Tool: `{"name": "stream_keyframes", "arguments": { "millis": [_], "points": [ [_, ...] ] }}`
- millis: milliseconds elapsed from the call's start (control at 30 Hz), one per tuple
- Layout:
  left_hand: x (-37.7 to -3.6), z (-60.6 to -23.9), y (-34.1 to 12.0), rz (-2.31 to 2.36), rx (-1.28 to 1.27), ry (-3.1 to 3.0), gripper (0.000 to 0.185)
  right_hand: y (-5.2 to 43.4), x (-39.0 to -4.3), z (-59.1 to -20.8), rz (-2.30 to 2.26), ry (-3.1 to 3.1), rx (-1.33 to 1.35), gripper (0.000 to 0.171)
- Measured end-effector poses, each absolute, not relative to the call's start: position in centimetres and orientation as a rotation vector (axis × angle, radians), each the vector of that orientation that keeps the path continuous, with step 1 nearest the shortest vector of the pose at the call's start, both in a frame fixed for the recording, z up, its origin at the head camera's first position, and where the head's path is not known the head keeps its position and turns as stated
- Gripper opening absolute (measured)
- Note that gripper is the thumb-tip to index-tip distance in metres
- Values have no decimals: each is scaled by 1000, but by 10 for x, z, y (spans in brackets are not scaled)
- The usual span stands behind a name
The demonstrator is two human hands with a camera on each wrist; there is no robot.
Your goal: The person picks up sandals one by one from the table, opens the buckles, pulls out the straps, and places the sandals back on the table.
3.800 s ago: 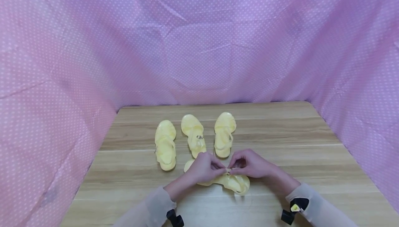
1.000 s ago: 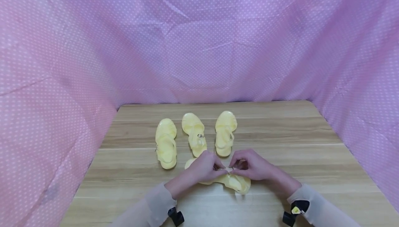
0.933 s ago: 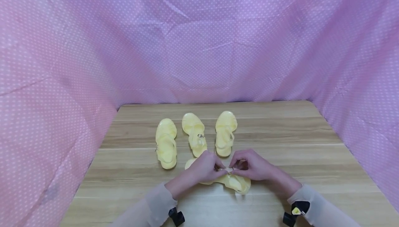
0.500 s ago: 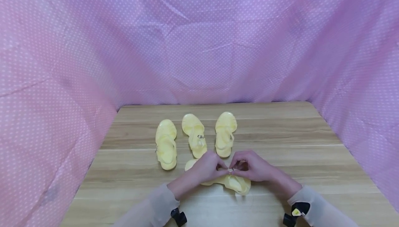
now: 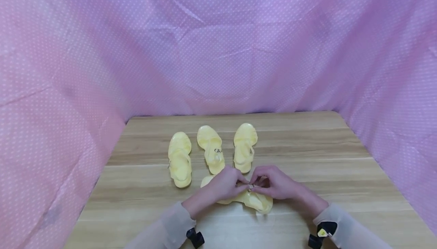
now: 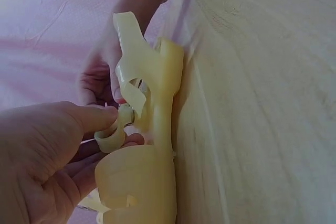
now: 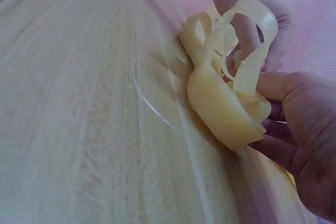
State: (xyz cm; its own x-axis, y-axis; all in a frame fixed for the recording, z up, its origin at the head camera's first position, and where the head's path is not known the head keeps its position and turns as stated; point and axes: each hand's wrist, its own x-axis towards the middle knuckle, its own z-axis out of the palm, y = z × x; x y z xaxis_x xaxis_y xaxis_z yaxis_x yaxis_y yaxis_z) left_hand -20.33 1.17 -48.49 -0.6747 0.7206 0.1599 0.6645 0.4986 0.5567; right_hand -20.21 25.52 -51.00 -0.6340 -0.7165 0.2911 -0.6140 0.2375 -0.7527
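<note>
A pale yellow jelly sandal (image 5: pixel 257 201) lies crosswise at the front of the group, its toe partly hidden by my left hand (image 5: pixel 227 183). That hand pinches the sandal's strap (image 6: pixel 111 139) between thumb and fingers, and the strap end curls in a loop in the left wrist view. Opposite it, my right hand (image 5: pixel 274 182) pinches the strap at the small metal buckle (image 5: pixel 250 188). The fingertips of both hands nearly meet there. Seen from the right wrist, the heel (image 7: pixel 220 108) stands on the table with strap loops rising above it. Fingers hide part of the buckle.
Three more yellow sandals stand farther back on the wooden table (image 5: pixel 324 146): a left one (image 5: pixel 179 159), a middle one (image 5: pixel 210 148) and a right one (image 5: pixel 245 148). Pink dotted cloth (image 5: pixel 218 51) hangs around the back and sides. A thin clear thread (image 7: pixel 152 107) lies near the heel.
Both hands stay at the buckle with only small finger movements. The metal buckle shows more plainly between the fingertips than a second ago. The other sandals keep their places.
</note>
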Motion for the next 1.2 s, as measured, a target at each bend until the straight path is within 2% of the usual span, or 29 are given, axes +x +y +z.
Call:
{"name": "stream_keyframes", "arguments": {
  "millis": [400,633,833,933,1067,1200],
  "points": [
    [-201,-490,2,940,1248,2656,12,253,-204,-512,-1328,2412,-1277,11],
    [-201,-485,-1,1038,1125,2689,10,253,-203,-512,-1338,2419,-1210,12],
    [-202,-479,17,1235,1028,2649,19,267,-207,-504,-1392,2404,-1069,11],
    [-203,-478,29,1307,988,2605,27,275,-210,-496,-1429,2464,-1002,22],
    [-202,-481,35,1402,943,2525,37,277,-212,-490,-1380,2552,-1057,42],
    [-196,-485,30,1466,796,2452,41,275,-209,-492,-1285,2651,-1185,42]
  ]
}}
